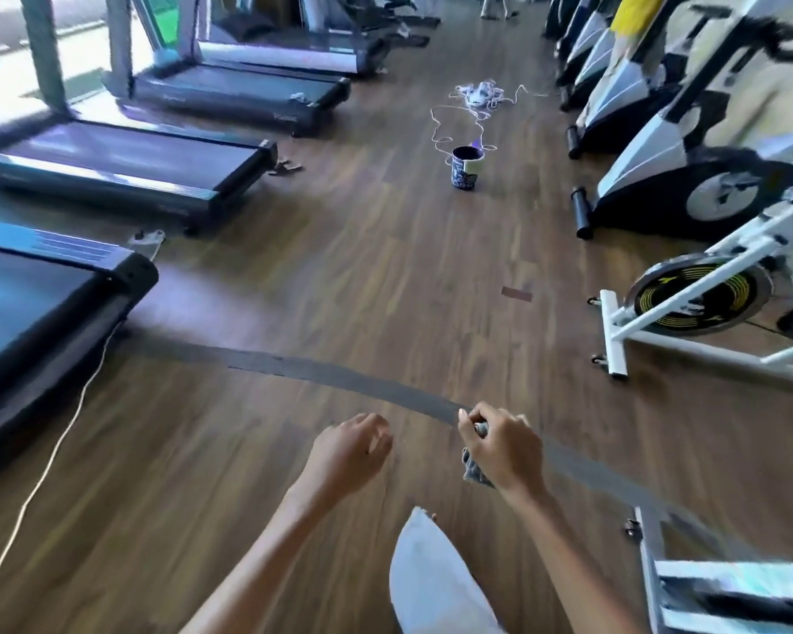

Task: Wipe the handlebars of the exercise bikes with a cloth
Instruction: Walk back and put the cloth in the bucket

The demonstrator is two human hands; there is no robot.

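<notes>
My right hand [504,446] grips a bunched grey cloth [474,471], held low over the wooden floor. Just to its left, my left hand [353,446] hangs with loosely curled fingers and holds nothing. A row of exercise bikes lines the right side: a white spin bike with a black-and-yellow flywheel [696,299] is nearest, and a white-and-black upright bike [687,185] stands behind it. Their handlebars are mostly out of the frame or blurred. Both hands are well clear of the bikes.
Treadmills [124,162] line the left side, with a white cable [56,450] trailing across the floor. A dark bucket [465,169] stands mid-aisle, with a tangled white cord [477,96] behind it. A grey tape strip [339,375] crosses the floor. A white bike base [660,583] sits bottom right.
</notes>
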